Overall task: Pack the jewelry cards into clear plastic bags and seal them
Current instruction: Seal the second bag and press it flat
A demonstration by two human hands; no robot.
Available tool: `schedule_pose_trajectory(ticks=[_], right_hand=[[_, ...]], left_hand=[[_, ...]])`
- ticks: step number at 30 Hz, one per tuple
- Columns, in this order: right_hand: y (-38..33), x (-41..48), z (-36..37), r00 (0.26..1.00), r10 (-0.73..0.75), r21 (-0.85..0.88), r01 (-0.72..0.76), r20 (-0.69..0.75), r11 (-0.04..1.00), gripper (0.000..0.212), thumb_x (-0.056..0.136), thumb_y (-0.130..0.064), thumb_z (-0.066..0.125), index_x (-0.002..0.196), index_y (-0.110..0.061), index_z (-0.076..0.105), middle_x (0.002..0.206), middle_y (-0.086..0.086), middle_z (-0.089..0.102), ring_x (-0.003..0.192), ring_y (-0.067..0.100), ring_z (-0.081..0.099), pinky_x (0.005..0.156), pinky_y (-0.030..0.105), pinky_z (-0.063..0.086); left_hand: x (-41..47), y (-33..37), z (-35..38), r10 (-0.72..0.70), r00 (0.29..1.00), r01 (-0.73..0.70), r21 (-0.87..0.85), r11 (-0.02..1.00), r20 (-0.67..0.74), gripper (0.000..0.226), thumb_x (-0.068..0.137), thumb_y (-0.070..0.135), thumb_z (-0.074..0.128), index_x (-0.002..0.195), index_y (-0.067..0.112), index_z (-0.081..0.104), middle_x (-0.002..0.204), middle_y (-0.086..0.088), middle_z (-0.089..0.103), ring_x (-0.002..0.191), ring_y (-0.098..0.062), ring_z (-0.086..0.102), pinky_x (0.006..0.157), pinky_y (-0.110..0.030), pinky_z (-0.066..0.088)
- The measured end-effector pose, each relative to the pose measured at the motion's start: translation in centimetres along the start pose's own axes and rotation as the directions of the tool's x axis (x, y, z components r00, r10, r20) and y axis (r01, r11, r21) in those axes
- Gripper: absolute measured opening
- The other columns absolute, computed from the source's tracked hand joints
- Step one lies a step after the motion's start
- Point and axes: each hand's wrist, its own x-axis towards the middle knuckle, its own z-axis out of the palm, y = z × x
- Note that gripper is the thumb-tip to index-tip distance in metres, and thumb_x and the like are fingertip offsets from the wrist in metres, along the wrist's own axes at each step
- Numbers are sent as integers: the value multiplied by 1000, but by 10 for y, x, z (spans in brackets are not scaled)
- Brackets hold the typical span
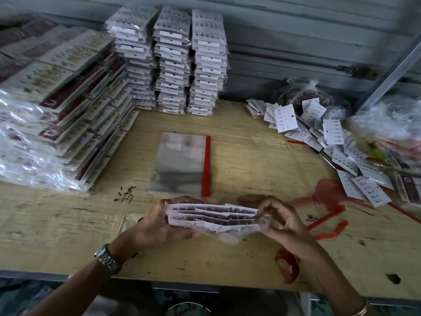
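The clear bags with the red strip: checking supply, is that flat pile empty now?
No, the clear bags lie stacked on the table, beyond both hands.

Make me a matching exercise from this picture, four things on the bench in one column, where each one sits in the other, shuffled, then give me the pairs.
Things
1. stack of clear bags
2. loose cards
3. packed stacks
4. bundle of cards

Places
A. scattered at the right of the bench
B. held between the left hand and right hand
C. lying flat mid-bench, red strip along its right edge
D. piled high against the back wall

Pairs: 1-C, 2-A, 3-D, 4-B
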Motion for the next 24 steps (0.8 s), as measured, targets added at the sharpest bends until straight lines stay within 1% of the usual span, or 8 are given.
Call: schedule_pose_trajectory(ticks=[3,5,8,12,16,18,21,24], right_hand=[[-5,-2,-2,969,61,38,-72,238,997,74,80,-22,76,144,-30,39,148,-8,45,138,11,41,107,22,39],[-6,0,3,947,100,-43,-91,307,995,86,79,-25,78,149,-38,31,154,-13,37,142,9,34,111,24,36],[-5,3,9,946,180,-93,-160,271,983,75,77,-28,82,142,-33,45,140,-7,56,130,16,52,107,42,43],[-14,6,10,963,202,-174,-171,179,970,38,73,-52,79,108,-48,65,107,-16,72,99,3,68,84,22,51],[-9,6,15,979,175,-211,-151,104,966,42,74,-52,79,90,-14,70,82,17,70,78,35,68,70,48,53],[-5,4,12,969,205,-201,-176,138,964,54,70,-57,80,102,-14,70,95,14,73,91,32,69,80,51,55],[-15,4,2,921,217,13,-233,323,972,71,70,-51,82,133,-36,54,135,-5,60,124,16,58,96,25,50],[-33,13,-7,935,177,83,-211,307,974,88,78,-80,48,145,-24,43,149,0,47,139,22,41,112,43,35]], left_hand=[[-2,9,4,-37,998,41,-61,997,59,43,68,52,82,109,44,72,112,23,70,105,-2,67,86,-15,53],[-2,12,6,-15,997,18,-34,999,77,41,72,48,81,112,50,68,113,24,70,106,-1,67,87,-15,52],[2,7,4,18,998,-20,32,999,57,36,78,31,80,111,41,72,112,16,72,105,-8,69,88,-18,53],[4,-6,-1,33,998,-39,95,995,59,48,78,-2,77,123,10,64,122,-3,70,114,-23,66,93,-29,54],[5,-6,0,24,998,-32,135,990,59,44,78,3,79,119,9,64,122,2,70,114,-20,66,95,-32,54],[4,-4,2,29,998,-38,139,990,62,41,77,18,81,116,23,70,119,8,71,111,-16,67,94,-33,55],[3,7,6,35,998,-41,115,993,56,45,76,25,79,114,45,68,115,20,70,107,-7,68,89,-19,53],[2,9,7,22,998,-27,99,995,57,45,73,30,81,114,44,68,115,19,70,107,-7,68,88,-18,53]])
